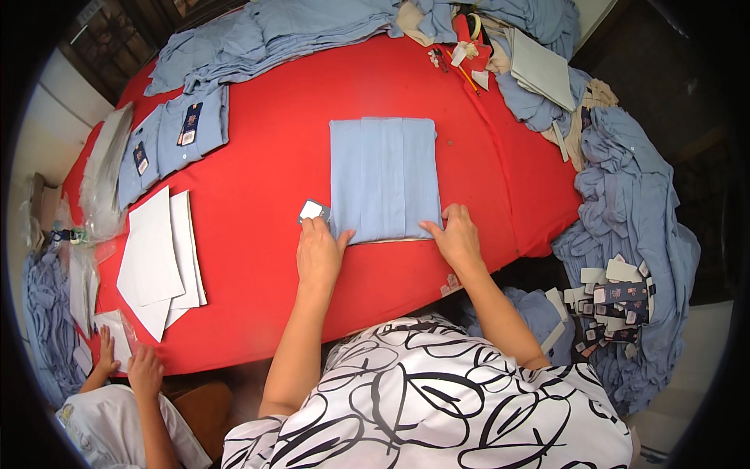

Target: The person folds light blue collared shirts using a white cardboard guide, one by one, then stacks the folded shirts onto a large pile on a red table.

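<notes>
Head camera: mid-frame, the left hand (319, 248) touches shirt (383, 176) and tag (313, 210), grip I can't tell; right hand (459, 241), spread, touches shirt.

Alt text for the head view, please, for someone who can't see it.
A person's left hand and right hand touch the lower corners of a folded blue garment on a red table, a small tag by the left one. White sheets and blue shirts with dark tags lie to the left.

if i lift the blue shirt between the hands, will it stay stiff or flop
The blue shirt would probably stay fairly flat, judging by its straight, squared edges. Held by one corner, it might sag, being thin-looking cloth.
</notes>
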Motion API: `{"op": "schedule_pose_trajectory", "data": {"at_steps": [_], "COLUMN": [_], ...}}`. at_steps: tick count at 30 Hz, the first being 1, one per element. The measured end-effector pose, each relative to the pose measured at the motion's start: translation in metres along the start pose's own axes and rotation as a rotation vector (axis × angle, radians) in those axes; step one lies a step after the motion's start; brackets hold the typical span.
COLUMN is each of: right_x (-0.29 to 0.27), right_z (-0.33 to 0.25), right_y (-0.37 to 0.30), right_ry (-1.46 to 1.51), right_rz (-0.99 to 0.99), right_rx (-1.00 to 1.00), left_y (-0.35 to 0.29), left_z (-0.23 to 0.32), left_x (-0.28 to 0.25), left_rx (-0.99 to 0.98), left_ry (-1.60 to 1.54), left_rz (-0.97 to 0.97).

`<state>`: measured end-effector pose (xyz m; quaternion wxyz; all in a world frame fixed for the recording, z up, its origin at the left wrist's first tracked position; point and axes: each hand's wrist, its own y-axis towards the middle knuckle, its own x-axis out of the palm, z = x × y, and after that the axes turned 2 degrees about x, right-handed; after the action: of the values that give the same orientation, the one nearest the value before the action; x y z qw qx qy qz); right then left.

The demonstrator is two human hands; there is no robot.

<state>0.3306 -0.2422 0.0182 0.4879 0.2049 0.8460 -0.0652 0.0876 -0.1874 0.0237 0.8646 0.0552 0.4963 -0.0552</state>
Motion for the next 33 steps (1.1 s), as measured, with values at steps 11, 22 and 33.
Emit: {"op": "schedule_pose_trajectory", "data": {"at_steps": [11, 22, 33], "right_x": [-0.029, 0.0, 0.009], "right_z": [0.067, 0.049, 0.068], "right_y": [0.006, 0.017, 0.004], "right_ry": [-0.001, 0.13, 0.213], "right_rz": [-0.062, -0.06, 0.059], "right_rx": [0.142, 0.022, 0.143], "left_y": [-0.006, -0.003, -0.005], "left_z": [-0.003, -0.007, -0.005], "left_x": [0.003, 0.007, 0.007], "left_rx": [-0.014, -0.016, 0.016], "left_ry": [-0.079, -0.081, -0.121], "left_rz": [0.033, 0.048, 0.063]}}
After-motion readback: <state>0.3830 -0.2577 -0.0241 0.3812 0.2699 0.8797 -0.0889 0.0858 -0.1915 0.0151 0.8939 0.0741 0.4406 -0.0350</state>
